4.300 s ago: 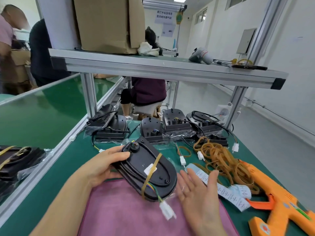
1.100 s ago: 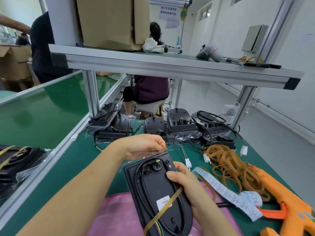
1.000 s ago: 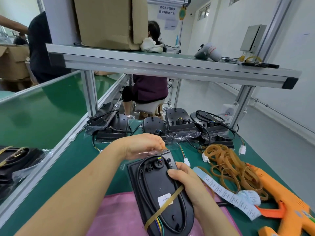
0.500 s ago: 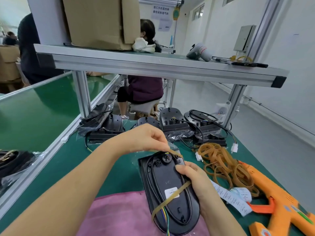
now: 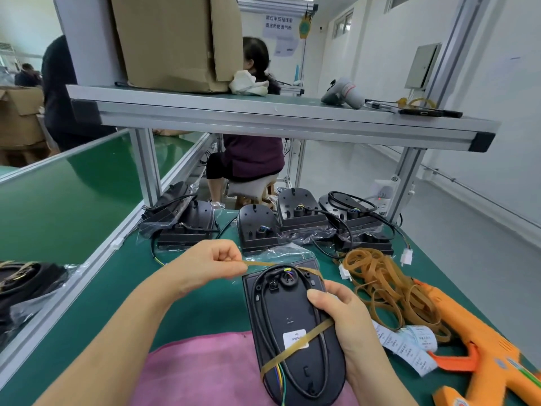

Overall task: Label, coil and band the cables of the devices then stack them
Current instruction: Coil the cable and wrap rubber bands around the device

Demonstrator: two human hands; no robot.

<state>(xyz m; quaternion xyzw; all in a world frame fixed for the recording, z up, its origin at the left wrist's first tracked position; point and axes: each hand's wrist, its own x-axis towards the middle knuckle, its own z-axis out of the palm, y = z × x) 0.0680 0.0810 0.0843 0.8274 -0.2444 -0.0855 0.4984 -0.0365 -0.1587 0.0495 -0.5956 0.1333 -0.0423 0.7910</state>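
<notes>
A black oval device lies partly on a pink cloth, its black cable coiled around its back. A white label sits under one tan rubber band that crosses its lower half. My right hand grips the device's right edge, thumb on top. My left hand pinches a second rubber band and holds it stretched over the device's far end.
Several unbanded black devices with loose cables stand at the back of the green table. A heap of rubber bands, a label strip and an orange label gun lie on the right. A metal shelf overhangs; a person sits behind.
The device was turned lengthwise and my right hand took hold of its side. My left hand brought a second rubber band to its far end and pulled it out to the left.
</notes>
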